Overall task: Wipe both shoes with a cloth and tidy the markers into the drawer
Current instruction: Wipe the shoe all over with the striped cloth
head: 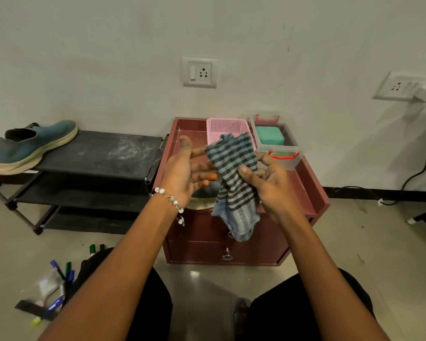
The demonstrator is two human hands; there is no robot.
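Right hand (pixel 268 183) pinching cloth (pixel 234 178), fingers curled; left hand (pixel 185 171) fingers spread, touching cloth. One shoe (pixel 32 146) on rack (pixel 103 156), markers (pixel 62 274) on floor.

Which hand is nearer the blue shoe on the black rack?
Left. The left hand is raised over the red cabinet, on the side toward the blue shoe. The right hand, gripping the striped cloth, is farther from it.
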